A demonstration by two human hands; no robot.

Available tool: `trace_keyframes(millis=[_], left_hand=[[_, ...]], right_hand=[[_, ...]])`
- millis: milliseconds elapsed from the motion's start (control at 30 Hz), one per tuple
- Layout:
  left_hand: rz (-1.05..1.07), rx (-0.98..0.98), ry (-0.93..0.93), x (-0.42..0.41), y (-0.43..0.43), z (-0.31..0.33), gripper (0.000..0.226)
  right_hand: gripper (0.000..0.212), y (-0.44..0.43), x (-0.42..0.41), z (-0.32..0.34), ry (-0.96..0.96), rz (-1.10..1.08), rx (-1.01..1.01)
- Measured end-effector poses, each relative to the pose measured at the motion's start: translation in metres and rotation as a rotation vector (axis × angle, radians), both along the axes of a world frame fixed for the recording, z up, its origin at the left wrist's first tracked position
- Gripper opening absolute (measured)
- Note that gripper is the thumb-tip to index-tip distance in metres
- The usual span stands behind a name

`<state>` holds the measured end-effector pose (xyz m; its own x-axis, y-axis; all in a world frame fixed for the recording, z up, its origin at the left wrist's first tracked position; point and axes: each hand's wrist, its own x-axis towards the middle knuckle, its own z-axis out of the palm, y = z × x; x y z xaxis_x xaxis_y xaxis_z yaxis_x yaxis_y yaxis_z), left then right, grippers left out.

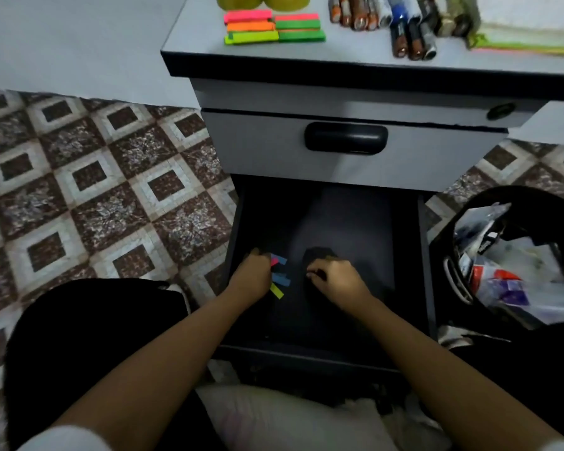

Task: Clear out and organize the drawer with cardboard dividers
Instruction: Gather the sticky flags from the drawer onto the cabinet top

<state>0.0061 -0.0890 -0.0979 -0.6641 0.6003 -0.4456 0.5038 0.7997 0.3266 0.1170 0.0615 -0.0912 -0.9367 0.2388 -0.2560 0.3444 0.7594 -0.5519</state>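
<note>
Both forearms are bare right down to the left hand (253, 275) and right hand (334, 276). White short sleeves (62, 439) peek in at the bottom corners. Dark black trousers (88, 336) cover the legs, no rings or watch showing.

1. Both bare forearms reach forward and downward from the near edge, converging toward the middle.
2. The left hand (253, 275) lies knuckles-up, fingers curled under at its far and right side; whether they pinch anything cannot be told.
3. The right hand (334, 276), just right of it and apart, is loosely fisted, fingertips (313, 274) tucked leftward.
</note>
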Motion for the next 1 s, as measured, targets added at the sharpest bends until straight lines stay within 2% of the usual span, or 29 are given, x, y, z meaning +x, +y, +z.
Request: trace_keyframes(millis=[200,633,833,1000], left_hand=[[0.035,-0.036,0.041,-0.002,0.005,-0.011,0.028],[-0.012,0.072,-0.063,-0.003,0.007,-0.013,0.028],[0.086,0.180,-0.082,-0.020,0.015,0.003,0.022],[0.043,0.163,-0.103,-0.033,0.022,0.012,0.025]], right_hand=[[0.020,-0.002,-0.005,-0.013,0.048,-0.036,-0.065],[0.019,0.001,0.001,-0.022,0.055,-0.084,-0.071],[0.029,-0.008,-0.001,-0.029,-0.001,0.073,0.074],[0.044,-0.022,-0.015,-0.031,-0.039,0.224,0.197]])
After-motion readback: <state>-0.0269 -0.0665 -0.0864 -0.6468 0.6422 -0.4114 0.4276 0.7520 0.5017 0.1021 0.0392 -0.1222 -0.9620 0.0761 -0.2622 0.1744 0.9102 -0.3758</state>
